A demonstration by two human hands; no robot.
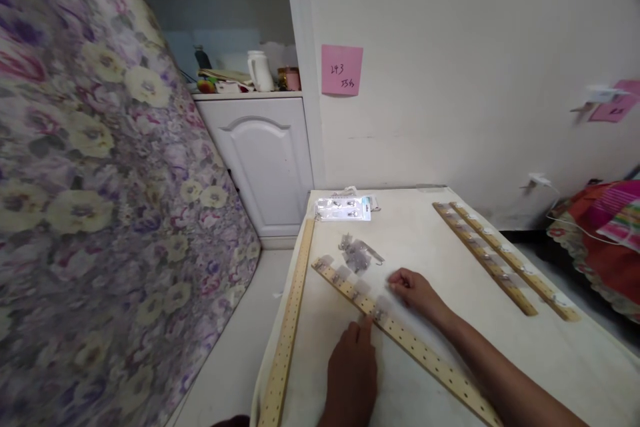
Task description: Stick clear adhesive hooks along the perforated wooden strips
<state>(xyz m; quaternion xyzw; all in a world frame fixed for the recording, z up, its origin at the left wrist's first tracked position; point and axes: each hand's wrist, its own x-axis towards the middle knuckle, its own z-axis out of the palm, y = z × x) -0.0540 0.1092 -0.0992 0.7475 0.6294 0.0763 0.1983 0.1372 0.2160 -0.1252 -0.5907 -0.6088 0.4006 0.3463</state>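
A pale perforated wooden strip lies slantwise on the white-covered table, with several small metal hooks and clear plastic pieces along its far half. My left hand is at the strip's near edge, its fingers closed against the wood just below the last hook. Beyond the strip, my right hand hovers just to the right, fingers curled together; whatever is in them is hidden. A small heap of clear plastic bits and hooks sits farther back, left of my right hand.
Another perforated strip runs along the table's left edge. Two strips fitted with hooks lie at the right. A clear blister pack is at the back edge. Beyond stand a wall and a white cabinet; a floral curtain hangs left.
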